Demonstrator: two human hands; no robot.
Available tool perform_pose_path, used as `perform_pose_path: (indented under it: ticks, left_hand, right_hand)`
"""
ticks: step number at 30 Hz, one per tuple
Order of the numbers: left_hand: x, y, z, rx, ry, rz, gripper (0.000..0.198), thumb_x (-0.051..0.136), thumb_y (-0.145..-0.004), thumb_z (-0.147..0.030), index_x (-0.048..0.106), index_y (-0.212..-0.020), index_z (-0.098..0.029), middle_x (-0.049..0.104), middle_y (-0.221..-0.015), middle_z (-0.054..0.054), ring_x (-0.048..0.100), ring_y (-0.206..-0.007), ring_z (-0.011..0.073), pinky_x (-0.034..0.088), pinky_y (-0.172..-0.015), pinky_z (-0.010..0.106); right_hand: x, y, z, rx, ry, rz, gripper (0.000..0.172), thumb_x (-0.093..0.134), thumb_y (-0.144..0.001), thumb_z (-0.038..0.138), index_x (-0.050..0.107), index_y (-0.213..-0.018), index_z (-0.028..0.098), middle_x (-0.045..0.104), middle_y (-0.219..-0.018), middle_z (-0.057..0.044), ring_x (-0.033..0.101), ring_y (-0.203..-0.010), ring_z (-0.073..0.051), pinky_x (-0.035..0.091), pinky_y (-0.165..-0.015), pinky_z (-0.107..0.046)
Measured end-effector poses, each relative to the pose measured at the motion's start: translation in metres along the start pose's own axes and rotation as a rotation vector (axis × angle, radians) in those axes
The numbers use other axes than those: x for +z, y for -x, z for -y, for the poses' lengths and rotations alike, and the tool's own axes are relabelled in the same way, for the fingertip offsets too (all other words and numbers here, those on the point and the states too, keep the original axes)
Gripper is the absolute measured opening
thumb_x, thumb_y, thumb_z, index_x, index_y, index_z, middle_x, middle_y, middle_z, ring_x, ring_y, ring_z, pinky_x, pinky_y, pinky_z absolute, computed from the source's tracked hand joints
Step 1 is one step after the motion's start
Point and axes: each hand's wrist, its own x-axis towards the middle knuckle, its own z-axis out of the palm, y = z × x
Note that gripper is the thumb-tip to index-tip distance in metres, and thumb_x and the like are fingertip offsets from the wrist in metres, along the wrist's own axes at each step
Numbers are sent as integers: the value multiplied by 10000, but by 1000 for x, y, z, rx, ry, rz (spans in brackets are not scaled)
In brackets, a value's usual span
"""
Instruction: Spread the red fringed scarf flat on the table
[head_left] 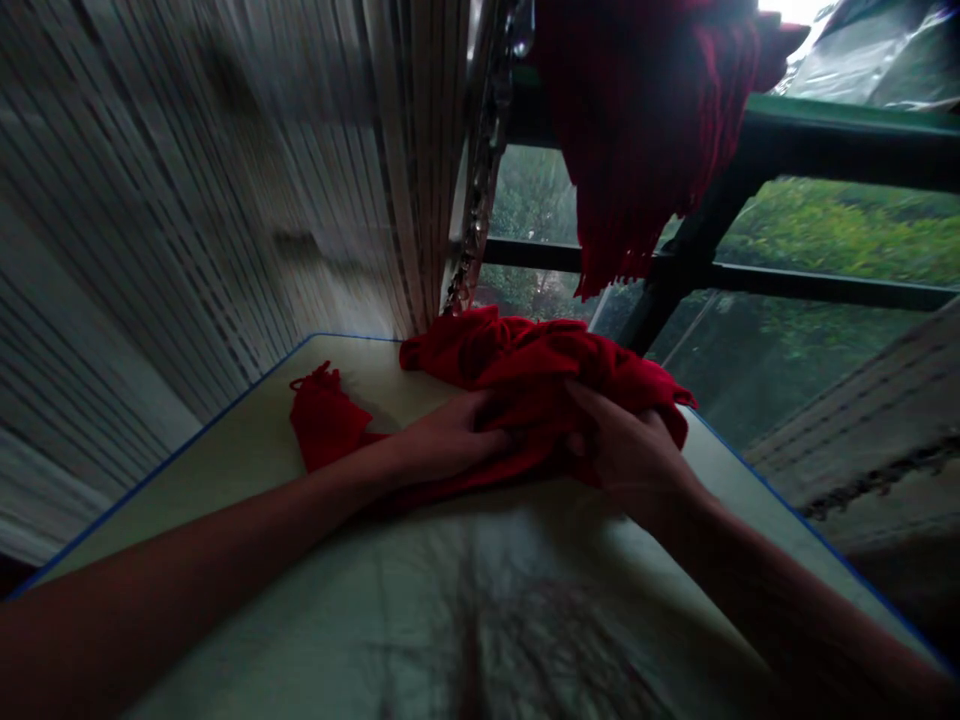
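A red scarf with a fringed end lies bunched up on a pale table in front of me. One loose end of it reaches out to the left, past my left wrist. My left hand grips the near left part of the cloth, with the fingertips hidden in its folds. On the right side of the bundle, my right hand pinches the fabric, its index finger lying along a fold. Both hands are close together, a short gap of red cloth between them.
The pale tabletop has a blue edge. Behind it on the left hangs a string curtain. Another red fringed cloth hangs from the dark green window frame. Blurred dark hair strands cross the near foreground.
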Motion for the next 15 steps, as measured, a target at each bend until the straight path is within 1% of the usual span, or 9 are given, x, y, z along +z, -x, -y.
perform_pose_path:
  ticks: [2, 3, 5, 7, 9, 11, 13, 15]
  left_hand:
    - [1, 0, 3, -31, -9, 25, 272, 761, -859, -415, 806, -1063, -241, 799, -1095, 34, 719, -1046, 278, 513, -971, 349]
    - [2, 1, 4, -39, 14, 31, 280, 747, -867, -457, 813, -1024, -235, 803, -1041, 32, 723, -993, 274, 525, -928, 344]
    - [4, 2, 6, -75, 102, 26, 347, 745, -858, -537, 812, -977, -218, 803, -972, 34, 724, -907, 257, 540, -839, 327]
    - [4, 2, 6, -134, 212, -4, 437, 744, -845, -611, 803, -948, -191, 801, -923, 50, 721, -820, 238, 546, -761, 317]
    - [1, 0, 6, -172, 306, -52, 508, 742, -833, -660, 796, -924, -162, 799, -874, 72, 720, -768, 229, 556, -739, 322]
    - [-4, -5, 9, -173, 368, -116, 543, 750, -815, -681, 793, -900, -146, 795, -832, 85, 724, -754, 234, 571, -761, 339]
    - [-12, -12, 17, -151, 395, -204, 546, 771, -790, -682, 793, -891, -145, 795, -819, 83, 731, -776, 245, 577, -800, 357]
    - [-21, -19, 29, -140, 397, -326, 522, 795, -768, -668, 791, -873, -157, 793, -813, 73, 735, -813, 256, 575, -829, 363]
  right_hand:
    - [-3, -3, 5, -15, 3, 9, 389, 919, -664, 473, 635, -773, 231, 533, -559, 77, 422, -457, -94, 363, -436, -261]
    - [-3, -4, 5, 1, 31, 34, 395, 914, -672, 492, 647, -796, 229, 547, -558, 72, 434, -458, -98, 370, -439, -263]
    - [-4, -3, 3, 54, 96, 92, 418, 885, -708, 557, 658, -810, 221, 563, -539, 61, 465, -462, -107, 381, -441, -262]
    - [-4, -3, -3, 88, 141, 151, 433, 851, -744, 597, 682, -840, 211, 605, -561, 42, 513, -486, -118, 411, -450, -256]
    - [-3, -3, -10, 72, 160, 192, 428, 842, -763, 585, 712, -906, 203, 667, -641, 22, 556, -520, -123, 448, -468, -251]
    - [-2, -4, -15, 68, 160, 204, 416, 864, -746, 541, 723, -941, 201, 701, -697, 11, 587, -536, -132, 485, -482, -257]
    - [-2, -5, -18, 99, 141, 198, 387, 891, -712, 482, 724, -920, 202, 720, -722, 3, 621, -554, -149, 529, -509, -275]
    - [-2, -6, -18, 148, 133, 184, 320, 889, -689, 416, 721, -859, 202, 730, -717, -9, 651, -570, -171, 558, -531, -295]
